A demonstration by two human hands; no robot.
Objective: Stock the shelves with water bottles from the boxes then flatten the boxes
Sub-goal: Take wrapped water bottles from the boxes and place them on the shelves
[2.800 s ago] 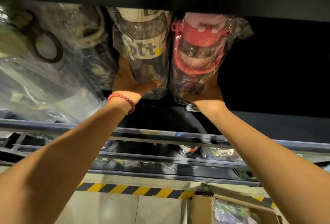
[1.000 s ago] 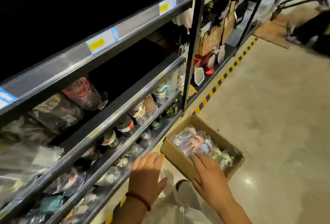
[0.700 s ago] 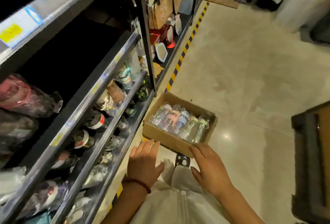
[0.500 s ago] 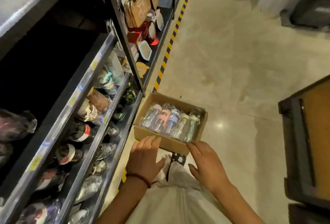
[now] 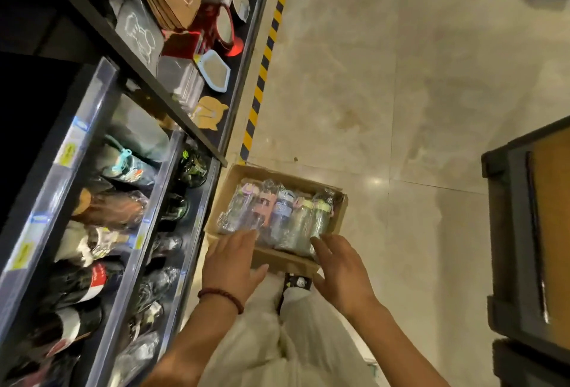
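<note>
Change: you've turned from the upper shelf, where two wrapped bottles went in, down to the floor; next restock begins.
Left hand (image 5: 232, 258): fingers relaxed, empty, over the near rim.
Right hand (image 5: 339, 269): likewise empty, fingers spread.
Box (image 5: 337, 223): open on the floor beside the shelves (image 5: 92, 127), holding wrapped water bottles (image 5: 277, 217), perhaps five.

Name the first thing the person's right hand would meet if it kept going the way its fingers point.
Probably the wrapped bottles in the cardboard box; the right hand points at their near ends, though depth is unclear.
</note>
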